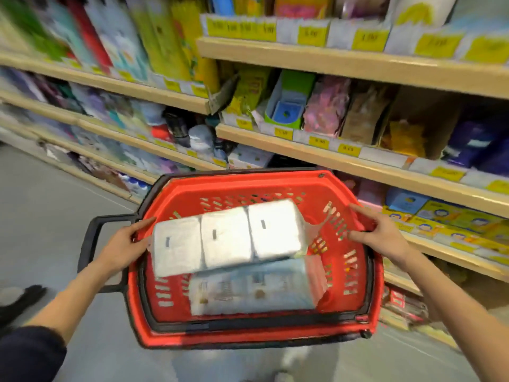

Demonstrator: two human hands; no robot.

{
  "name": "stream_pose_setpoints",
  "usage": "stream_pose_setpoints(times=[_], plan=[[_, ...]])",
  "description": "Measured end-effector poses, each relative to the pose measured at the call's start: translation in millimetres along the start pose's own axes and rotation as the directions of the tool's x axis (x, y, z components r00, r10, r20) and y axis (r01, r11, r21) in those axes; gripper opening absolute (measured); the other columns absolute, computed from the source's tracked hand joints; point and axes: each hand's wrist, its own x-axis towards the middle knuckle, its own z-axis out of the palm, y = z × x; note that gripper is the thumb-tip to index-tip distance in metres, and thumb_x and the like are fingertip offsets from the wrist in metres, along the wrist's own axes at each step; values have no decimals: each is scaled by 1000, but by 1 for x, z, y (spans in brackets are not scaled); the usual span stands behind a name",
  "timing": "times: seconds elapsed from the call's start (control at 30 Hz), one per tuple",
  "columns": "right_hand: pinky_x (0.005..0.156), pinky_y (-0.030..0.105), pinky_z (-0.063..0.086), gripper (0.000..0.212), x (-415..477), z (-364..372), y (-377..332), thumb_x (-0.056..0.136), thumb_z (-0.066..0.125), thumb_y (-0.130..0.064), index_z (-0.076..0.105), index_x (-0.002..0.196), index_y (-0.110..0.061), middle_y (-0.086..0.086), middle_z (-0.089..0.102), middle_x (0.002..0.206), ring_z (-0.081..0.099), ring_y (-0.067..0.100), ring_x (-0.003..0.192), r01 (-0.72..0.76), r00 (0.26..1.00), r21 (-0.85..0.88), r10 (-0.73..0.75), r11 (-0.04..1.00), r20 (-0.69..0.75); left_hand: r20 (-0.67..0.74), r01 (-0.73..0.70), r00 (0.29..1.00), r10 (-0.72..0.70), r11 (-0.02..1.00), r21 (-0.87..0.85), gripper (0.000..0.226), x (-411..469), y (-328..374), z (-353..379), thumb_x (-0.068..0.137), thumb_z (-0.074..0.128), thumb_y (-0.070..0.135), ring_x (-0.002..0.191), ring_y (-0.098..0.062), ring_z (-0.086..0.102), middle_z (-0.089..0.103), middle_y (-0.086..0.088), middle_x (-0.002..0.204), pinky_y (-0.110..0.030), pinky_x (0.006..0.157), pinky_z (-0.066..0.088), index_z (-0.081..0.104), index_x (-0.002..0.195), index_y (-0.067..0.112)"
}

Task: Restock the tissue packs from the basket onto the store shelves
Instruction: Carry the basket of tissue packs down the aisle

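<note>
While the white tissue pack (228, 238) hangs over the red basket (248, 336) in the middle of the frame, the left hand (124, 244) holds its left end and the right hand (382, 232) pinches its loose wrap. It looks light, squashy and slippery, so hold both ends.

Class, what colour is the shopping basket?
The basket is red with black trim, head view.

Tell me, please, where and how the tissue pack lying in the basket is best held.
Probably by its two short ends, from above, one grip each: the lower tissue pack lies flat and long in the basket, with room at both ends, while the upper pack covers its far edge.
</note>
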Motion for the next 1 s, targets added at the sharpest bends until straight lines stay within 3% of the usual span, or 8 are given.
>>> stream_pose_setpoints(times=[0.13,0.2,0.27,0.33,0.5,0.67,0.8,1.0], plan=[[80,1,41,64,21,4,-49,71,74,1,51,129,-16,7,59,121,57,-2,94,101,993,32,-103,994,50,-135,80,988,-81,997,-17,38,-29,0,-36,95,47,21,105,-30,52,59,-21,112,-29,80,30,49,133,14],[77,9,46,60,30,12,-74,75,72,-2,52,129,-16,8,61,120,58,0,90,131,989,63,-135,989,66,-189,99,977,-101,995,-20,44,-45,-6,-52,92,46,33,100,-30,53,61,-18,103,-31,79,31,51,131,14],[80,20,43,55,37,24,-102,78,71,-8,53,129,-15,2,58,120,54,9,97,167,981,80,-174,983,89,-234,100,967,-101,995,-14,55,-61,-18,-67,82,42,42,111,-33,55,63,-16,117,-33,83,35,54,129,16],[84,24,38,50,44,37,-128,80,68,-8,53,128,-14,-1,56,116,52,10,95,185,971,121,-200,975,130,-281,136,949,-141,990,-35,41,-72,-31,-82,92,46,30,117,-34,52,59,-14,126,-34,87,35,54,129,16],[90,26,35,43,72,89,-173,84,66,-17,57,126,-16,0,54,122,45,12,112,239,947,129,-261,962,186,-370,183,903,-217,975,-124,35,-81,-65,-115,97,40,20,121,-30,50,56,-12,130,-34,95,35,55,128,14],[100,45,44,40,98,153,-219,85,65,-20,59,124,-17,7,57,128,53,24,116,244,934,142,-272,959,232,-437,216,860,-264,964,-156,35,-77,-113,-151,97,41,23,122,-29,50,58,-11,129,-37,101,34,55,128,15],[84,34,47,45,120,207,-261,86,63,-20,54,130,-19,4,59,121,57,21,105,231,925,164,-268,959,268,-459,214,852,-252,968,-134,36,-66,-159,-191,96,46,22,123,-27,50,58,-10,130,-37,102,34,53,131,17],[97,45,48,53,153,277,-316,83,67,-22,50,133,-24,6,54,133,54,26,119,256,916,192,-302,947,266,-492,213,836,-241,970,-113,45,-40,-213,-258,95,47,21,131,-25,42,47,-8,141,-40,110,30,40,140,20]])
